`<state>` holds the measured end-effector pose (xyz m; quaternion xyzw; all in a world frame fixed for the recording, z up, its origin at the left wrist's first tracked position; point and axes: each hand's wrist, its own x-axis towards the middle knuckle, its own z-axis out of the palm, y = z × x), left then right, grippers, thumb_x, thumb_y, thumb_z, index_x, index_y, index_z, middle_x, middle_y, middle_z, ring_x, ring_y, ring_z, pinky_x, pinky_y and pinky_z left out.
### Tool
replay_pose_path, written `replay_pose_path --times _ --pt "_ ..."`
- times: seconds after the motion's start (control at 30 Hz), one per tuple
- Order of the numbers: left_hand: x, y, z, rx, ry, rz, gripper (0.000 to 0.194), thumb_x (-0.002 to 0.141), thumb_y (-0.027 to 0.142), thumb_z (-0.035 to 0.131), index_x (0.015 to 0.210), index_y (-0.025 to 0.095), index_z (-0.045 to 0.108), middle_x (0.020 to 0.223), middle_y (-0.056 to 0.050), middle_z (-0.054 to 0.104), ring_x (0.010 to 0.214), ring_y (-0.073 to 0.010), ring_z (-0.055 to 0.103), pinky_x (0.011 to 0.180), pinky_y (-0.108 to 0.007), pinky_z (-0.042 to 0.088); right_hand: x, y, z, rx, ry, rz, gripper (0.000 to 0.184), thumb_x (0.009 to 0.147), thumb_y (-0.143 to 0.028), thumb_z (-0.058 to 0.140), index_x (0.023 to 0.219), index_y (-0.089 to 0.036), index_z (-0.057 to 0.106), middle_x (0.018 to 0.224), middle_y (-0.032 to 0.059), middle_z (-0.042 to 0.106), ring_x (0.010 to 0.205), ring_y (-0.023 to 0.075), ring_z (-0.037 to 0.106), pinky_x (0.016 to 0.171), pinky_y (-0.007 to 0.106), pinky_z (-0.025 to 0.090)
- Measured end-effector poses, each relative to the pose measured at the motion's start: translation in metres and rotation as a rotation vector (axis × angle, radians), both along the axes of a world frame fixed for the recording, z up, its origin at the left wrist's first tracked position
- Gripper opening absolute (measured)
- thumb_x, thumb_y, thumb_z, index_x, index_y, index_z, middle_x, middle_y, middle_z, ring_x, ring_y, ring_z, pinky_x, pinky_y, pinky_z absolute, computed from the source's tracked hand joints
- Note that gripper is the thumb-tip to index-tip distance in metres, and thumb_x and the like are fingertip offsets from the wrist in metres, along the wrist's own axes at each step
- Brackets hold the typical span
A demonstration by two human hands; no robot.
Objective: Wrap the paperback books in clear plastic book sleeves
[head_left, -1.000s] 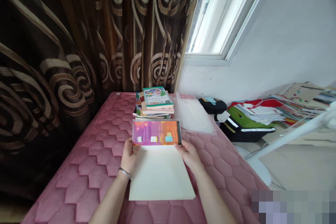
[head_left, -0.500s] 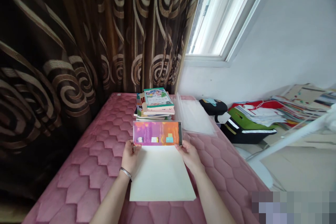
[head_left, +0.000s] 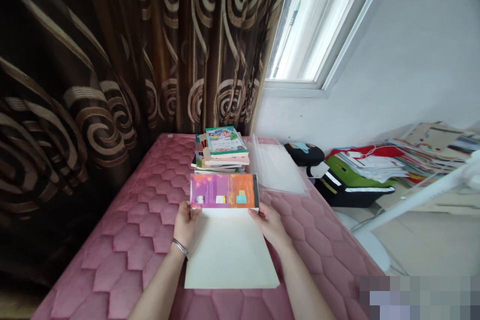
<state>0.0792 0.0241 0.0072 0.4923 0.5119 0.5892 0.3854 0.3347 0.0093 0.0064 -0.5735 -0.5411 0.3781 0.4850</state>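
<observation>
A book lies open in front of me, showing a blank cream page. At its far end stands a purple and orange printed flap with small pictures and text, and what looks like clear plastic along its edge. My left hand is closed on the left side where flap and page meet, thumb on top. On the opposite side my right hand grips the same place, its thumb over the edge. The fingers beneath are hidden. A silver bracelet circles my left wrist.
Just beyond the flap rises a stack of books. Clear plastic sheets lie right of it on the pink quilted bed. A patterned curtain hangs behind. Right of the bed are a green and black bag and a white pole.
My right thumb has shifted slightly left along the flap's lower edge. The book and my left hand stay almost in place.
</observation>
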Motion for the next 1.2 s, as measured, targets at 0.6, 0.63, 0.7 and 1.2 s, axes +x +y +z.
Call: replay_pose_path --times 0.6,0.63,0.7,1.2 --pt "0.0 0.0 0.001 0.026 0.148 0.063 0.037 0.071 0.055 0.062 0.069 0.022 0.044 0.053 0.009 0.038 0.049 -0.0093 0.036 0.047 -0.021 0.031 0.002 0.002 -0.007 0.089 -0.235 -0.066 0.031 0.08 -0.049 0.054 0.071 -0.02 0.061 0.067 0.001 0.066 0.063 0.0179 0.058 0.057 0.026 0.044" --pt "0.0 0.0 0.002 0.027 0.158 0.063 0.038 0.071 0.055 0.061 0.068 0.022 0.043 0.053 0.009 0.037 0.048 -0.0093 0.036 0.046 -0.021 0.031 0.002 0.002 -0.007 0.089 -0.237 -0.073 0.032 0.079 -0.05 0.055 0.07 -0.02 0.061 0.066 0.0009 0.065 0.062 0.0178 0.057 0.057 0.025 0.043" --pt "0.0 0.0 0.002 0.026 0.172 0.054 0.038 0.073 0.056 0.059 0.068 0.023 0.042 0.052 0.009 0.037 0.048 -0.0096 0.036 0.046 -0.022 0.03 0.001 0.002 -0.008 0.087 -0.23 -0.081 0.033 0.079 -0.052 0.055 0.07 -0.021 0.061 0.065 0.0007 0.065 0.062 0.0179 0.057 0.056 0.025 0.043" --pt "-0.004 0.005 -0.008 -0.021 0.09 -0.02 0.035 0.072 0.051 0.063 0.079 0.019 0.05 0.061 0.003 0.057 0.056 -0.0139 0.054 0.053 -0.025 0.042 0.0 0.004 -0.006 0.056 0.04 0.009 0.048 0.075 -0.061 0.06 0.096 -0.019 0.068 0.079 0.004 0.072 0.069 0.0199 0.064 0.062 0.028 0.051"
